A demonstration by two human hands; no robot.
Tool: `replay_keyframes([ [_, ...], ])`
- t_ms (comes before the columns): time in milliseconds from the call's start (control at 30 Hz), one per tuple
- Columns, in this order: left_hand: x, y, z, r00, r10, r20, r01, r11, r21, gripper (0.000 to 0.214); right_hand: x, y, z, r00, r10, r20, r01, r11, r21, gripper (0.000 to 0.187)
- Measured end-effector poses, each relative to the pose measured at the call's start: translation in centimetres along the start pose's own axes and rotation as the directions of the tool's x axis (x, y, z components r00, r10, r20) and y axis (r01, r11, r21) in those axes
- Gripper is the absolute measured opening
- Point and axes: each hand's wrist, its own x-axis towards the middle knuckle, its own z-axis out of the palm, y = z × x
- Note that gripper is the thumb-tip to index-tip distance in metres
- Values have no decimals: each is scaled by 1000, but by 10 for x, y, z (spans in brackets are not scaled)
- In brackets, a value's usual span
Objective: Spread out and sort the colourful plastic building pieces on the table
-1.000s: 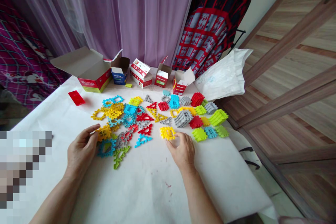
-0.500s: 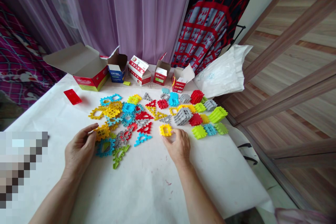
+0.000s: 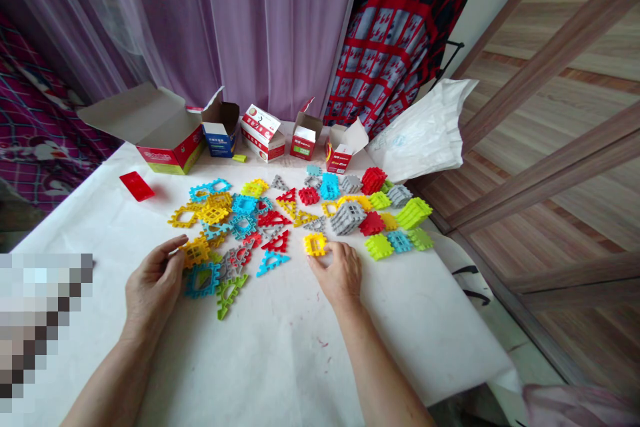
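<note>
The right hand (image 3: 341, 275) pinches a yellow tile (image 3: 315, 244) by its near edge, thumb on one side and fingertips on the other. The tile sits at the front of the scatter on the table (image 3: 280, 353), just apart from a grey block (image 3: 349, 216). The left hand (image 3: 153, 283) lies half open and holds nothing, its fingers loosely curved against an orange tile (image 3: 196, 251), with a blue tile (image 3: 202, 279) just beside them.

The yellow tile looks like thin, hard plastic: light, stiff and unlikely to bend or break in a pinch. Its toothed rim and open lattice should give the fingers purchase, so slipping seems unlikely. As it lies flat, two opposite edges are probably the best place to grip it, with one side tipped up first. Open boxes (image 3: 165, 137) stand along the far edge
</note>
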Motion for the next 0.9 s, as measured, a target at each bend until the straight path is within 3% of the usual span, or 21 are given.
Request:
replay_keyframes([
  [900, 1, -5, 2, 1000, 11, -17, -11, 999, -33, 47, -1, 0, 0, 1000, 0, -4, 0, 1000, -10, 30],
])
